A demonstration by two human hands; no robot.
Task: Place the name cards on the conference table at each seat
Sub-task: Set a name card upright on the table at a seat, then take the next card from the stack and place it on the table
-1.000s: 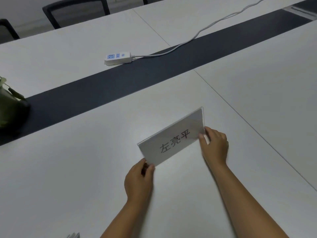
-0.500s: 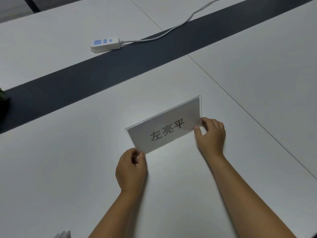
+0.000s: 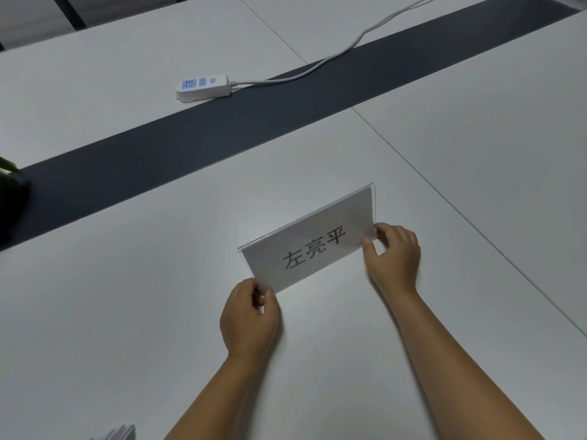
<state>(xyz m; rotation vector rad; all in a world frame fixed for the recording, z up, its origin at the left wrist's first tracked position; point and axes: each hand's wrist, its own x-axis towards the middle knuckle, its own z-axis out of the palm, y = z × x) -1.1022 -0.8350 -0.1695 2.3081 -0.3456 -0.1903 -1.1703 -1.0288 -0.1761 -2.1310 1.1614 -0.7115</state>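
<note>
A clear acrylic name card (image 3: 311, 239) with black printed characters on white paper stands tilted on the white conference table (image 3: 127, 312). My left hand (image 3: 249, 315) pinches its lower left corner between thumb and fingers. My right hand (image 3: 394, 258) pinches its lower right corner. The card's printed face is turned toward me. A stack of more name cards (image 3: 119, 433) shows only partly at the bottom edge, left of my left arm.
A dark strip (image 3: 222, 134) runs diagonally along the table's middle. A white power strip (image 3: 202, 86) with a cable (image 3: 349, 49) lies across it at the back. A dark potted plant (image 3: 11, 192) sits at the left edge. Chair legs show at the top left.
The card has stayed between both hands with the same grips. The view has shifted a little, bringing the plant back into sight at the left edge.
</note>
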